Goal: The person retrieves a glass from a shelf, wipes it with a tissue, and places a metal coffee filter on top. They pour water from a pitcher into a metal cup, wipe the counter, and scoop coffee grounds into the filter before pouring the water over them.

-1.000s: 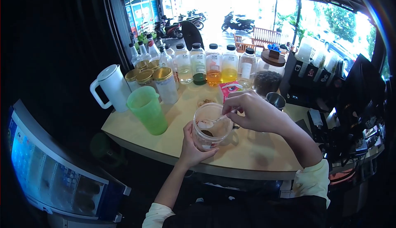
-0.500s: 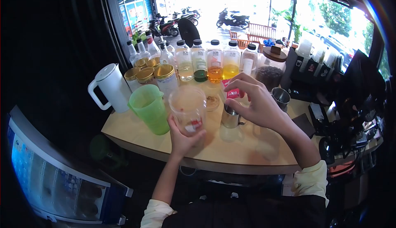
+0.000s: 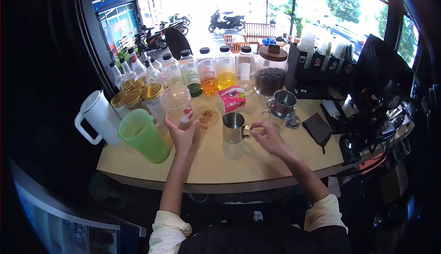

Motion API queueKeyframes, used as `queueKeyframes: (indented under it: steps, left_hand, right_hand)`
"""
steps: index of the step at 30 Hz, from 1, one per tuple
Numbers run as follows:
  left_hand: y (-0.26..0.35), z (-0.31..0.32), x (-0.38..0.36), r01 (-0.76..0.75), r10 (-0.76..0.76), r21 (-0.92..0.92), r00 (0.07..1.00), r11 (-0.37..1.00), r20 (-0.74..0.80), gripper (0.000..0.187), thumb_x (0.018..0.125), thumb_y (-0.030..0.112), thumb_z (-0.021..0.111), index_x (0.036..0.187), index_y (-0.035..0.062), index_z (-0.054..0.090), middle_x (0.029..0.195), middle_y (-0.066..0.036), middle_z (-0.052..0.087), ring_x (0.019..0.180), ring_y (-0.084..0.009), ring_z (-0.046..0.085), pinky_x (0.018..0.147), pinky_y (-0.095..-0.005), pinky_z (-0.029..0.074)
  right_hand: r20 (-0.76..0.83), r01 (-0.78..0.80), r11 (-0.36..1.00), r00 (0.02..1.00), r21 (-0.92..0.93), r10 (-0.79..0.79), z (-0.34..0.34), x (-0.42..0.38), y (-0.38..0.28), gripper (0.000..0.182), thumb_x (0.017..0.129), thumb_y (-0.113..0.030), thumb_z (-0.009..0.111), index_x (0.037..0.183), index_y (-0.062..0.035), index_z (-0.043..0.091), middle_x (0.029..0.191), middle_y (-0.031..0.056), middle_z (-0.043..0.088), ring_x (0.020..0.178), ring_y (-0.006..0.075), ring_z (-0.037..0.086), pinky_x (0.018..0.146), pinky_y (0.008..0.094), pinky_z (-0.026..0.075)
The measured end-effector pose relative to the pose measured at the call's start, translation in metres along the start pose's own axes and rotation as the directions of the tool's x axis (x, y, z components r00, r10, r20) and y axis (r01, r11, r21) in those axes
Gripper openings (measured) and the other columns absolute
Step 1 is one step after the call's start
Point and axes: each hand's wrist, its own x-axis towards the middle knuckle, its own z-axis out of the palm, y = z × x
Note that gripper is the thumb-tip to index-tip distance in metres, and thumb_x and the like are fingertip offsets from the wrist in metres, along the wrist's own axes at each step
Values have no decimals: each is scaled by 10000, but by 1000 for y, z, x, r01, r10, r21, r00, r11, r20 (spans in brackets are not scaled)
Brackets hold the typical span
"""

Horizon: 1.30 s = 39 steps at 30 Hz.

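Observation:
My left hand (image 3: 182,135) is wrapped round the lower part of a clear plastic cup (image 3: 175,98) with a red and white mark on its side. My right hand (image 3: 268,138) is at the handle of a small steel milk pitcher (image 3: 233,127), thumb and fingers closed on it. The pitcher stands upright on the counter. Between the cup and the pitcher lies a round clear dish (image 3: 208,117) with something brown in it. Left of the cup is a green translucent jug (image 3: 143,137). Behind the pitcher sits a pink jelly box (image 3: 232,98).
A white jug (image 3: 97,116) and gold-lidded jars (image 3: 133,98) stand at left. Black-capped bottles (image 3: 209,72) line the back, beside a wooden-lidded jar (image 3: 271,72). Right of my right hand are a metal drip filter (image 3: 282,103) on a glass and a dark cloth (image 3: 318,129).
My right hand has come down from above the pitcher to its handle. The left hand still holds the cup. The camera view has turned, shifting the counter leftward.

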Motion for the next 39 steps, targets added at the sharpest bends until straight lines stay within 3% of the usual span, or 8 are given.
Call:
queueKeyframes:
  steps: [5,18,21,24,27,30,34,39]
  left_hand:
    - [-2,0,-4,9,-9,-20,1000,1000,22,1071,635,187,828,1391,-18,97,1399,-287,241,1354,-365,200,1115,-422,160]
    - [48,-17,-47,-17,9,122,998,992,69,926,730,76,715,1422,11,104,1457,-219,159,1364,-339,180,1112,-439,147]
    - [68,-10,-59,-228,230,170,973,959,7,828,734,78,704,1390,9,204,1424,-202,226,1341,-345,224,1093,-449,194]
    - [70,5,-75,-398,397,73,917,915,29,667,731,75,695,1299,17,351,1330,-185,354,1263,-341,343,1047,-449,279]
    - [96,37,-87,-484,500,-125,846,866,187,541,723,66,690,1203,30,444,1221,-168,449,1163,-320,441,996,-433,346]
    - [117,78,-102,-425,490,-251,807,870,331,495,712,50,673,1161,22,466,1197,-157,474,1128,-295,461,977,-394,361]
    - [135,115,-120,-380,476,-302,795,874,377,488,720,78,683,1160,39,477,1169,-165,481,1117,-317,469,958,-423,376]
    - [140,136,-136,-370,456,-276,799,887,393,478,722,86,671,1153,29,473,1180,-167,480,1126,-306,458,964,-408,364]
  right_hand:
    - [145,-191,872,980,451,139,16,13,24,315,892,-208,597,1090,32,550,928,90,625,690,110,600,558,252,494]
    - [82,-141,815,990,561,114,45,22,23,215,886,-155,607,964,31,533,801,75,599,626,107,596,565,239,515]
    - [-41,-82,864,992,498,118,38,3,16,230,881,-167,618,991,13,527,801,64,602,609,101,581,565,245,510]
    - [-258,156,948,962,276,-83,16,-27,29,195,868,-170,634,924,-3,550,749,38,600,580,94,555,527,246,466]
    - [-44,-21,987,999,159,28,-30,-59,46,167,880,-170,620,854,-9,586,705,7,586,629,80,556,566,230,453]
    - [-221,38,997,974,-65,-51,-85,-75,58,214,832,-141,661,734,10,546,608,82,548,516,130,520,480,280,393]
    - [-462,-87,889,874,-450,-149,-192,-74,102,76,775,-52,611,793,19,589,731,175,590,664,277,614,600,362,481]
    - [-571,-498,578,818,-646,67,-270,-59,167,145,786,-17,531,879,43,624,965,236,593,880,375,612,769,461,499]
